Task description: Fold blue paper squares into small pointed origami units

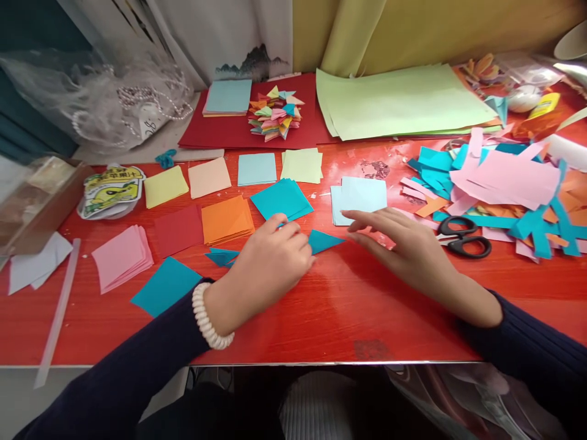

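My left hand [270, 260], with a white coil band at the wrist, has its fingers curled over a folded blue paper triangle [323, 241], whose pointed end sticks out to the right. My right hand [403, 244] hovers to the right of that point, thumb and fingers apart, nothing between them. Just behind my left hand lies a stack of blue squares [287, 198]. Small folded blue pieces [221, 256] rest to its left, and a single blue sheet [166, 286] lies near the left forearm. Light blue squares [362, 194] are beyond my right fingertips.
Black-handled scissors [464, 237] and a heap of paper scraps [509, 177] lie at the right. Orange [228, 220], red [178, 231] and pink squares [122, 258] sit at the left. Behind are a folded-paper cluster [276, 113] and large green sheets [398, 102].
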Available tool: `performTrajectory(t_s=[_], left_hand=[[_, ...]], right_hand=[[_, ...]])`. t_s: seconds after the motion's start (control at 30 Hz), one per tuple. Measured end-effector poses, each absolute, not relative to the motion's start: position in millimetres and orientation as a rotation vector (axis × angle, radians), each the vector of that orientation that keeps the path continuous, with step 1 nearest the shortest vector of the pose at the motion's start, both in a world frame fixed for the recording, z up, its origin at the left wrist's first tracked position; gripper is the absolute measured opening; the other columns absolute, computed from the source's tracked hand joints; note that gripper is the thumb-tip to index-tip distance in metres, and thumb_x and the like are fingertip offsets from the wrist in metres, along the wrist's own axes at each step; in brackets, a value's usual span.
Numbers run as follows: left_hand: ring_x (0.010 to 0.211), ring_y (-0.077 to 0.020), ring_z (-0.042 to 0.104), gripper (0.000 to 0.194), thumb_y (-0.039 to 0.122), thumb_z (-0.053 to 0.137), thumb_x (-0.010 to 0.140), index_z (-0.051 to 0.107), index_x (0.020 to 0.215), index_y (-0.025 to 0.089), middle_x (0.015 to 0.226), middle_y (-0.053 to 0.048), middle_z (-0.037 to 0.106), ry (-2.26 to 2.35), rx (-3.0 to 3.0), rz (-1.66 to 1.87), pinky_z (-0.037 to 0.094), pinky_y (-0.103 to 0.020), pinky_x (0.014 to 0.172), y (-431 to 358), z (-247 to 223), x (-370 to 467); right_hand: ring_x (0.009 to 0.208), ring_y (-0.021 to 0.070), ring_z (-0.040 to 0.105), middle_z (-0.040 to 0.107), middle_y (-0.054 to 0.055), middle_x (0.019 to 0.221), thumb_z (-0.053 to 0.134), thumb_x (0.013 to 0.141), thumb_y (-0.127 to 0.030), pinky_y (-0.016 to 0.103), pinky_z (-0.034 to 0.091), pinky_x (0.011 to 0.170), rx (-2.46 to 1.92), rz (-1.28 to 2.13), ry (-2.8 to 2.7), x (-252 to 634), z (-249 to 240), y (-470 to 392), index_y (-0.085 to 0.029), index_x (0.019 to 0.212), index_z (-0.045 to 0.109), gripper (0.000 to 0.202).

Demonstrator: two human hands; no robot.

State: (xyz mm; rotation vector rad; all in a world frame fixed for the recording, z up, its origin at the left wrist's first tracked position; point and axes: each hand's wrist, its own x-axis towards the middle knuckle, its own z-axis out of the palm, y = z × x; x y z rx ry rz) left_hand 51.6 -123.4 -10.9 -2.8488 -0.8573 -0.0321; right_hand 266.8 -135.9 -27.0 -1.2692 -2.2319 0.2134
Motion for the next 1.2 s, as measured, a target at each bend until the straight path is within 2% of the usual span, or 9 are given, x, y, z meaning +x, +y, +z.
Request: performTrajectory(t_s=[0.13,0.3,0.47,0.6,0.73,0.87,0.93,1.13,1.2], left_hand=[[0.082,-0.0199,0.051,0.020,0.029,0.044,0.091,0.055,0.086,0.013,0.087,-0.007,0.058,-1.141,-2.931,-0.093,0.040,-0.033,0.069,-117,-12,56],[0.089,-0.0192,0.048,0.017,0.027,0.049,0.089,0.050,0.101,0.016,0.098,-0.005,0.055,-1.352,-3.045,-0.323,0.040,-0.033,0.078,-119,-21,57],[0.086,-0.0166,0.049,0.007,0.021,0.047,0.089,0.050,0.088,0.015,0.090,-0.003,0.055,-1.447,-3.134,-0.535,0.043,-0.031,0.079,-120,-33,62],[0.091,-0.0167,0.050,0.010,0.017,0.047,0.089,0.049,0.099,0.014,0.096,-0.005,0.054,-1.478,-3.153,-0.655,0.044,-0.032,0.081,-122,-36,64],[0.092,-0.0168,0.049,0.012,0.016,0.045,0.089,0.049,0.101,0.015,0.097,-0.005,0.053,-1.426,-3.180,-0.691,0.044,-0.033,0.082,-123,-38,64],[0.088,-0.0159,0.048,0.011,0.015,0.041,0.091,0.051,0.097,0.014,0.094,-0.005,0.053,-1.333,-3.189,-0.709,0.044,-0.032,0.080,-124,-40,63],[0.087,-0.0159,0.048,0.013,0.016,0.039,0.092,0.051,0.097,0.014,0.094,-0.006,0.054,-1.285,-3.181,-0.682,0.043,-0.032,0.080,-124,-41,62],[0.091,-0.0168,0.049,0.018,0.018,0.037,0.093,0.051,0.102,0.013,0.097,-0.007,0.055,-1.194,-3.148,-0.596,0.042,-0.034,0.085,-124,-41,61],[0.092,-0.0173,0.049,0.020,0.018,0.037,0.093,0.050,0.106,0.012,0.098,-0.007,0.054,-1.193,-3.147,-0.590,0.042,-0.033,0.086,-125,-43,61]], right_hand=[[0.064,0.0141,0.054,0.057,0.005,0.083,0.051,0.086,-0.031,0.028,0.045,0.059,-1.316,0.455,-2.292,253,-34,-127,-0.019,0.100,0.059,0.020],[0.063,0.0134,0.049,0.054,0.001,0.073,0.051,0.085,-0.026,0.025,0.039,0.055,-1.353,0.616,-2.314,250,-40,-121,-0.020,0.095,0.055,0.013],[0.062,0.0120,0.050,0.055,-0.001,0.075,0.058,0.081,-0.025,0.024,0.042,0.056,-1.341,0.807,-2.129,251,-44,-123,-0.019,0.101,0.050,0.022],[0.061,0.0114,0.050,0.056,-0.001,0.074,0.059,0.080,-0.024,0.023,0.042,0.055,-1.329,0.741,-2.124,256,-48,-127,-0.019,0.095,0.052,0.017],[0.065,0.0122,0.054,0.059,0.001,0.078,0.056,0.082,-0.020,0.024,0.046,0.059,-1.270,0.734,-2.149,261,-46,-130,-0.020,0.105,0.053,0.023],[0.074,0.0141,0.057,0.059,0.004,0.085,0.050,0.084,-0.013,0.026,0.047,0.065,-1.189,0.436,-2.274,263,-47,-131,-0.018,0.093,0.060,0.014],[0.076,0.0145,0.057,0.060,0.005,0.086,0.046,0.086,-0.011,0.027,0.047,0.065,-1.121,0.325,-2.323,265,-49,-131,-0.018,0.092,0.061,0.018],[0.088,0.0172,0.058,0.060,0.008,0.097,0.050,0.086,-0.022,0.031,0.050,0.074,-1.008,0.298,-2.391,271,-53,-133,-0.018,0.105,0.057,0.020],[0.089,0.0179,0.058,0.061,0.009,0.097,0.052,0.086,-0.020,0.031,0.050,0.074,-1.005,0.257,-2.410,272,-52,-134,-0.016,0.107,0.056,0.022]])
